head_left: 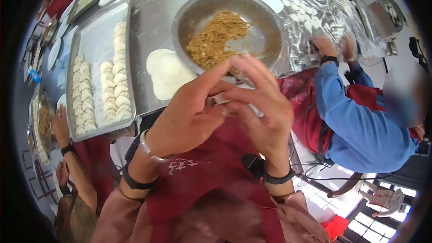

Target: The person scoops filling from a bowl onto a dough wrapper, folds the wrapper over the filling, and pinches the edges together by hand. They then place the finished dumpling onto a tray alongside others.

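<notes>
The small pale piece of dough (223, 100) sat pinched between both hands, held up in front of the dark red apron (211, 171) and short of the table edge. Most of it was hidden, so I could not tell whether it was filled. The left hand (186, 117), with a silver bangle at the wrist, had its thumb and fingertips pressed together on the near edge of the dough. The right hand (263, 108) curled over the far side, its fingers bent and closed on the same piece.

Just beyond the hands stood the round steel bowl (180, 18) holding crumbly brown filling (216, 38), and beside it lay a stack of round white wrappers (168, 72) on the steel table (153, 0). Further left, a long metal tray (96, 40) carried rows of folded white dumplings (112, 90). A co-worker in a blue sleeve (355, 121) worked at the right, and another person's hand (60, 126) showed at the left.

From my seat, I judged the risk lay in the grip. The dough was over the apron, not the table, so a loosened pinch could have dropped it there. Uneven pressure could have torn the thin edge or left a seam open.
</notes>
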`<state>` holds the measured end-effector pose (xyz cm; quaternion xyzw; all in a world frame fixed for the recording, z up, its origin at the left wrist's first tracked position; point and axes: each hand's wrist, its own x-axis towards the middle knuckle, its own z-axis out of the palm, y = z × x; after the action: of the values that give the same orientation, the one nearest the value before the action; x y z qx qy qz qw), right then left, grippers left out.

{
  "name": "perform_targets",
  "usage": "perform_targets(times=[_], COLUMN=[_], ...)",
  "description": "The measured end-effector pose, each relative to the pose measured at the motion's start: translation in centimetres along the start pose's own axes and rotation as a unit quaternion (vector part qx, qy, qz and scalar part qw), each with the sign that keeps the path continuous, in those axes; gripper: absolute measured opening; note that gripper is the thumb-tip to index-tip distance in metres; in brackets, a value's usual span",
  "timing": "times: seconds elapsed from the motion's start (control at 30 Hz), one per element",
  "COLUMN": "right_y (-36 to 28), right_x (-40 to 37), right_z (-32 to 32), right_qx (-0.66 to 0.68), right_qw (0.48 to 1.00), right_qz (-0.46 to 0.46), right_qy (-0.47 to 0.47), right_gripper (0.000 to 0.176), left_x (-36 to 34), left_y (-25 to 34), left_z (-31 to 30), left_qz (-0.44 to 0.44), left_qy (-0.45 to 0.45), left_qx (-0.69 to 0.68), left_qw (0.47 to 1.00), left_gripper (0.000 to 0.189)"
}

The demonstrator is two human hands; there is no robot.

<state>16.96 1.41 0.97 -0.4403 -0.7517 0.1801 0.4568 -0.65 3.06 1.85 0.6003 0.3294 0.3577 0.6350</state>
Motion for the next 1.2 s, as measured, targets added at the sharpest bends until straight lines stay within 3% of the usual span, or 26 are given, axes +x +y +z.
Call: perform_targets(times=[0.03, 0.1, 0.13, 0.23, 0.37, 0.5, 0.63, 0.77, 0.87, 0.97, 1.03, 1.2], right_y=[0.3, 0.5, 0.1, -0.6, -0.7, -0.7, -0.1, 0.4, -0.5, -0.9, -0.1, 0.8], right_x=[-0.2, -0.6, -0.6, -0.4, -0.6, -0.5, -0.4, -0.6, 0.0, 0.4, 0.2, -0.2], right_z=[0.5, 0.9, 1.1, 1.3, 1.6, 1.6, 1.2, 0.6, 0.1, 0.2, 0.3, 0.5], right_qx=[0.008, 0.157, 0.22, 0.245, 0.243, 0.198, 0.13, 0.081, 0.053, 0.09, 0.082, 0.092], right_qw=[1.0, 0.978, 0.958, 0.943, 0.943, 0.955, 0.975, 0.987, 0.99, 0.983, 0.992, 0.991], right_qz=[-0.003, 0.091, 0.122, 0.147, 0.138, 0.116, 0.068, 0.03, 0.075, 0.111, 0.041, 0.017], right_qy=[-0.002, 0.098, 0.137, 0.169, 0.181, 0.187, 0.169, 0.138, 0.108, 0.117, 0.091, 0.098], right_gripper=[0.024, 0.018, 0.017, 0.02, 0.021, 0.019, 0.017, 0.021, 0.027, 0.031, 0.026, 0.02], left_x=[-0.1, -0.1, 0.0, -0.2, 0.1, -0.1, -0.1, -0.1, 0.0, 0.0, 0.0, 0.2], left_y=[0.1, 0.3, 0.0, -1.1, -1.9, -2.2, -1.5, -2.1, -2.0, -2.5, -2.4, -1.5], left_z=[0.2, 0.7, 1.0, 2.2, 3.1, 3.1, 2.9, 2.3, 2.5, 2.5, 2.7, 3.2], left_qz=[-0.002, 0.008, 0.011, 0.028, 0.091, 0.098, 0.111, 0.088, 0.07, 0.087, 0.066, 0.025], left_qy=[0.007, 0.025, 0.049, 0.103, 0.104, 0.103, 0.101, 0.088, 0.078, 0.071, 0.075, 0.097], left_qx=[0.005, -0.13, -0.125, -0.224, -0.272, -0.251, -0.141, -0.087, -0.204, -0.139, -0.138, -0.148], left_qw=[1.0, 0.991, 0.991, 0.969, 0.952, 0.957, 0.979, 0.988, 0.973, 0.984, 0.985, 0.984], left_gripper=[0.067, 0.062, 0.055, 0.047, 0.043, 0.043, 0.044, 0.045, 0.045, 0.045, 0.045, 0.05])
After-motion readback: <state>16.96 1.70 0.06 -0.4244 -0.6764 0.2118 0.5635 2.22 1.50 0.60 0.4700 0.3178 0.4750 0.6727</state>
